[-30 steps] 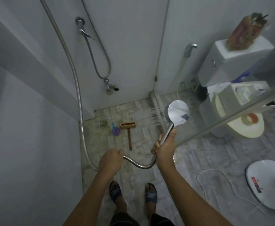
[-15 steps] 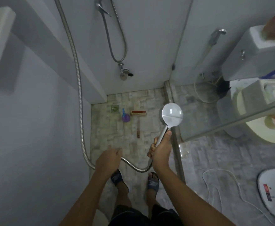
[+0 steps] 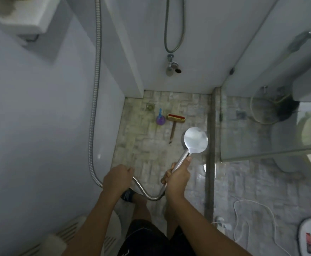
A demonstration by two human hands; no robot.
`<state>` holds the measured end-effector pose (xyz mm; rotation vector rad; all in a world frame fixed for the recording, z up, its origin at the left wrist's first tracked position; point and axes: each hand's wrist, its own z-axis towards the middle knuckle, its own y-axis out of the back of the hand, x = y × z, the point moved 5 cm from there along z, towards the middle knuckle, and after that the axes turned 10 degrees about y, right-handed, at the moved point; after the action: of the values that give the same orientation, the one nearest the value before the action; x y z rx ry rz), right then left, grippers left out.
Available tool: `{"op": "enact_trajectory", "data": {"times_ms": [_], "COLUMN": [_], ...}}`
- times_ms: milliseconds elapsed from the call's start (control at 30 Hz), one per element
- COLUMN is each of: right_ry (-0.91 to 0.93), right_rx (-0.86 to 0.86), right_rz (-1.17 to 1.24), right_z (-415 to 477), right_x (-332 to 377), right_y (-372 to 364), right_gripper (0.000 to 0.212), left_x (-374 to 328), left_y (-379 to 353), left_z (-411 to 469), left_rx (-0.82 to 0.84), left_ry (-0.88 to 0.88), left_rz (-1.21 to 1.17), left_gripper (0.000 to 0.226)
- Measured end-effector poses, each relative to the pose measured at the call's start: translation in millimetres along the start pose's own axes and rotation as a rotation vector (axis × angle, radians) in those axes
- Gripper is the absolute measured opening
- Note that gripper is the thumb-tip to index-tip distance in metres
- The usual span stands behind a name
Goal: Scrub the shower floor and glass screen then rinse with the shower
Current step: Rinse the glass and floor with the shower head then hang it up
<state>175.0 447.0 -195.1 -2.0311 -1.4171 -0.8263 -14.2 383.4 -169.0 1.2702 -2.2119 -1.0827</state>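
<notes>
Over the shower floor (image 3: 147,150), near right: shower head (image 3: 196,140), with the right grip (image 3: 176,179) curled round its handle, thumb on top. The left grip (image 3: 117,179) is closed round the hose (image 3: 93,108). Both are as half a second ago; the spray seen a second ago no longer shows. Far: brush (image 3: 175,120) lying flat, bristles far, handle near; purple item (image 3: 160,119) and drain (image 3: 150,106) to its left; tap (image 3: 172,66) on the far wall. Right: kerb (image 3: 210,145) and glass screen (image 3: 261,117), just beside the head. Head's long axis runs near-left to far-right, back toward the camera.
</notes>
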Motion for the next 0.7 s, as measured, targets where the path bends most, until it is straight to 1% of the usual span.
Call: {"op": "enact_trajectory", "data": {"times_ms": [133, 267, 367, 533, 700], "right_ry": [-0.018, -0.008, 0.005, 0.063, 0.122], "right_rx": [0.157, 0.291, 0.381, 0.476, 0.576], "right_rz": [-0.055, -0.080, -0.100, -0.173, -0.195], "right_z": [-26.0, -49.6, -64.8, -86.9, -103.4], "right_x": [-17.2, -24.1, -30.4, -46.3, -46.1], "right_y": [-31.0, -60.8, -78.8, -95.3, -107.7], "right_gripper": [0.069, 0.067, 0.072, 0.081, 0.076], "left_x": [39.7, 79.4, 96.3, 117.6, 133.9], "left_y": [8.6, 23.0, 31.3, 36.9, 43.3], "left_z": [0.9, -1.1, -4.7, -14.5, -23.0], "left_rx": [-0.025, -0.067, -0.109, -0.129, -0.154], "left_ry": [0.065, 0.134, 0.159, 0.195, 0.226], "left_rz": [0.025, -0.025, -0.014, 0.071, 0.117], "left_gripper": [0.054, 0.054, 0.053, 0.048, 0.045]}}
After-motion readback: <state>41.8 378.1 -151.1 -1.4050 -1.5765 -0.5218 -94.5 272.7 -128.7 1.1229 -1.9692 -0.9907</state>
